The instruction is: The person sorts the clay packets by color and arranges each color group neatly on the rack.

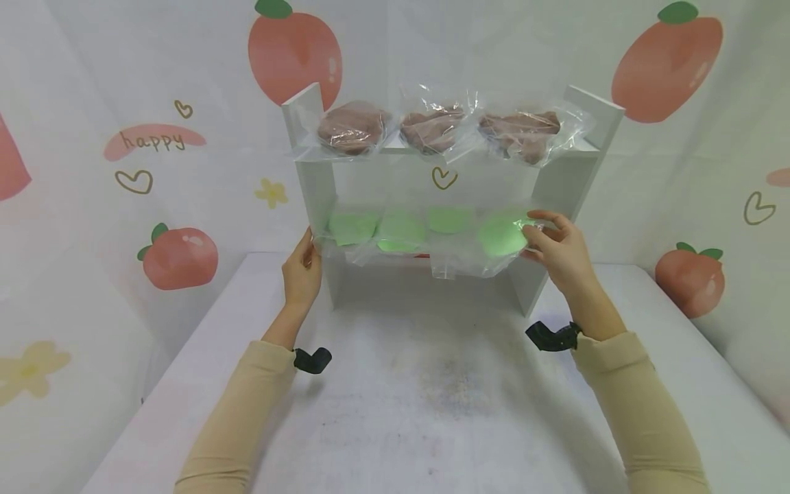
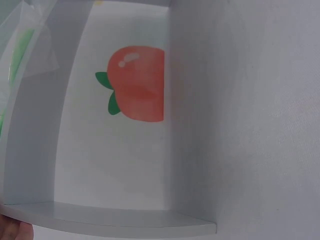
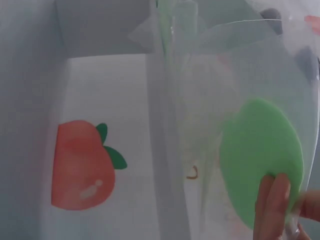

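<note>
A white shelf unit [image 1: 324,274] stands upright on the table. Its side panel is held at the left edge by my left hand [image 1: 302,273], whose fingertips show beside the board in the left wrist view. On the middle level lies a row of clear plastic bags with flat green pieces [image 1: 401,230] inside. My right hand [image 1: 561,250] pinches the rightmost bag, around its green oval piece [image 3: 260,150], at the right end of that level. In the right wrist view, fingers [image 3: 272,205] lie across the front of this oval.
Three clear bags with brown lumpy contents [image 1: 354,129] rest on the top level. Beneath the green pieces is an open lower bay, with a printed fruit on the cloth [image 2: 137,82] behind it. White table surface [image 1: 395,412] extends in front of the unit.
</note>
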`<state>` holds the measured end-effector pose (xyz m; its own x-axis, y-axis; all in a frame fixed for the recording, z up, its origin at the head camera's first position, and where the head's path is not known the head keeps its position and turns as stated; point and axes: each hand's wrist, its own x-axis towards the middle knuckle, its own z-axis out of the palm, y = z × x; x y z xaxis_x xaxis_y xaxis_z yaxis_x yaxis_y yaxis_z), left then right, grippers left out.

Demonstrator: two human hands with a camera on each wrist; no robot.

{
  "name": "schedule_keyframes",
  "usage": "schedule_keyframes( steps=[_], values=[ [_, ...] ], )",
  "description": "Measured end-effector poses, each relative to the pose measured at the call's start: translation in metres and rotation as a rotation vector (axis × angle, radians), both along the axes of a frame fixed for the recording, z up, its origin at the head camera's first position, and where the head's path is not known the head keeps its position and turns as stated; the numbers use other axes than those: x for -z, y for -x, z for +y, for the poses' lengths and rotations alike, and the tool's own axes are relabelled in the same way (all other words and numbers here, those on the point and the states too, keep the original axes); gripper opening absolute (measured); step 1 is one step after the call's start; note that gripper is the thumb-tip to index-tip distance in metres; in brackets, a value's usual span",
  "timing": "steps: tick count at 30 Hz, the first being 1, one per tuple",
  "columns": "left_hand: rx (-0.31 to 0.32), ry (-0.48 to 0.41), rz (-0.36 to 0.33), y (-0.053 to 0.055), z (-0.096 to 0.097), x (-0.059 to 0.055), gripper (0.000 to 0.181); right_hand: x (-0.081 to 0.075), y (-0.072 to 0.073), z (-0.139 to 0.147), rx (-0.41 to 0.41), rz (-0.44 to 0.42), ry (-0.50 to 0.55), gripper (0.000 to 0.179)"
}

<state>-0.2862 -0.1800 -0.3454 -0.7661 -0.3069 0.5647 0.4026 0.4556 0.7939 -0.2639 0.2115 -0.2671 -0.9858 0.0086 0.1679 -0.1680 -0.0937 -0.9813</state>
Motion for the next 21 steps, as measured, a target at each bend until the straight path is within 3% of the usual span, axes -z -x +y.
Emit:
schedule_keyframes(
  steps=[8,17,21],
  values=[
    [0.001,-0.008,-0.009,-0.001,0.000,0.000,0.040,0.001,0.014,-0.003,0.115,-0.075,-0.170,0.046],
    [0.018,-0.031,-0.034,-0.002,0.000,0.000,0.042,0.000,0.015,0.000,0.024,-0.160,-0.383,0.079],
    [0.003,-0.024,-0.017,-0.002,0.001,-0.001,0.041,0.000,0.013,0.002,-0.002,-0.185,-0.456,0.086]
  ],
)
